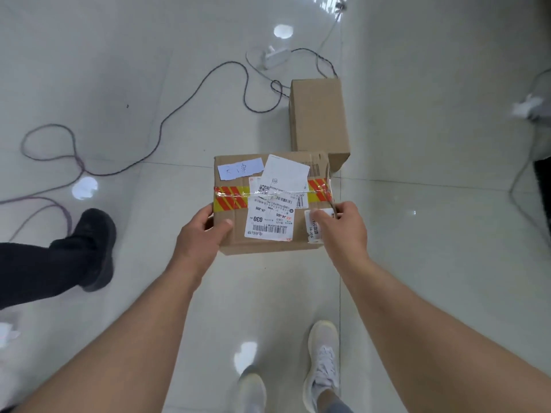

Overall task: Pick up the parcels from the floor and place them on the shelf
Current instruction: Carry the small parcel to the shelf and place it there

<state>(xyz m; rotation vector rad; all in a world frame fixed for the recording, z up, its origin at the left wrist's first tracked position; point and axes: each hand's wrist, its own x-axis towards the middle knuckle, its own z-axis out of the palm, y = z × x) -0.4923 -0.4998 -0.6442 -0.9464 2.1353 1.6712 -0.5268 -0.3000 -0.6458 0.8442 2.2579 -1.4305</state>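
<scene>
Both hands, left (pixel 205 231) and right (pixel 343 225), clamping box (pixel 235 177) by opposite sides, fingers curled round edges for balanced carrying.

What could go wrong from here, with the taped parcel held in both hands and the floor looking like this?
1. Loose cables snake across the glossy floor; stepping that way with the parcel could mean a trip.
2. The plain brown box sits just beyond the taped parcel, which may hide it from view when walking.
3. The left hand and right hand hold only the near corners, so the grip might slip.
</scene>
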